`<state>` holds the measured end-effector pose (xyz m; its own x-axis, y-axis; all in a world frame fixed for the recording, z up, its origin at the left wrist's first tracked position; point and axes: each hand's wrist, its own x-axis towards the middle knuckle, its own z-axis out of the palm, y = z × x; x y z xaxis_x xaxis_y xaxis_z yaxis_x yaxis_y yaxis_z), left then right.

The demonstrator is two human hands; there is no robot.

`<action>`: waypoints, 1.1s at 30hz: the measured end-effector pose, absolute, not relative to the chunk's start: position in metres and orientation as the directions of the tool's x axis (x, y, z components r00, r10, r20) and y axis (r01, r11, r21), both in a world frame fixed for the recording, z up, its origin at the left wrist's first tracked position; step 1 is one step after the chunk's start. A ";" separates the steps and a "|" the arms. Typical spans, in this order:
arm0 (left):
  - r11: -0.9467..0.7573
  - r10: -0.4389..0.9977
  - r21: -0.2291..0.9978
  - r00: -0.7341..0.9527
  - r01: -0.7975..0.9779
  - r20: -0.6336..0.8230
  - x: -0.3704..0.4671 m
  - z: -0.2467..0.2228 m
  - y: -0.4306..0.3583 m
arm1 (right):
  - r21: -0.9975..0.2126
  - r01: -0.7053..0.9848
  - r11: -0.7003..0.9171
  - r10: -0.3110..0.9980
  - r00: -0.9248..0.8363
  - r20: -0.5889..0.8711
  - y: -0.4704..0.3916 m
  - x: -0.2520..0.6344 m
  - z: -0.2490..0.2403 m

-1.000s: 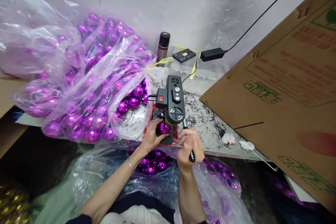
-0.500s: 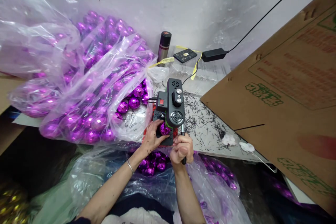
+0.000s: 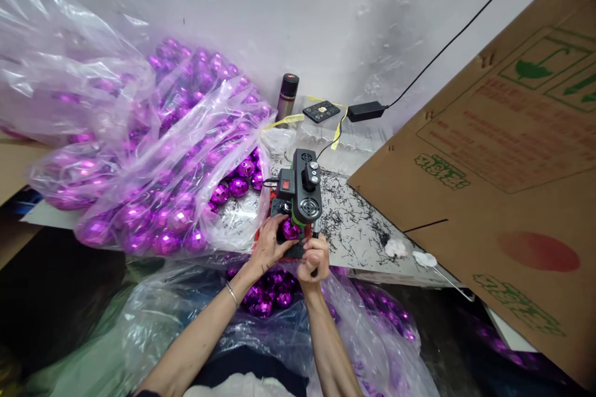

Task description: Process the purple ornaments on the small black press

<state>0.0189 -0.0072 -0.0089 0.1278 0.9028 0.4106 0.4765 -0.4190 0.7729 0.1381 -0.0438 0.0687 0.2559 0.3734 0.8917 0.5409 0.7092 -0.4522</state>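
Note:
A small black machine (image 3: 307,189) with round vents and a red switch stands on the worktable. Under its front end, my left hand (image 3: 269,243) grips a shiny purple ball (image 3: 291,229) between thumb and fingers. My right hand (image 3: 314,258) is closed round the machine's lever (image 3: 315,229), just right of the ball; most of the handle is hidden by the fingers. Left of the machine, more purple balls (image 3: 238,187) lie at the mouth of a clear plastic bag (image 3: 153,192) full of them.
A large cardboard box (image 3: 488,167) leans in from the right. Behind the machine are a flask (image 3: 287,99), a black phone-like object (image 3: 321,111) and a power adapter (image 3: 365,111). Black scraps litter the worktable (image 3: 358,254). Below its edge, another bag holds purple balls (image 3: 270,293).
The camera view has shifted a little. My right hand and the lever have moved slightly left, nearer the ball. My left hand stays on the ball.

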 end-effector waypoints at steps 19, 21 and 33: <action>-0.460 0.818 0.561 0.081 0.688 0.570 -0.076 0.054 -0.030 | -0.601 0.494 0.628 0.499 0.337 0.798 -0.058 0.141 0.117; -0.264 0.868 0.537 -0.045 0.801 0.495 -0.085 0.068 0.014 | -0.608 0.489 0.626 0.505 0.340 0.793 -0.058 0.141 0.118; -0.075 0.955 0.646 -0.132 0.759 0.266 -0.081 0.080 0.069 | -0.565 0.522 0.639 0.484 0.298 0.823 -0.056 0.142 0.122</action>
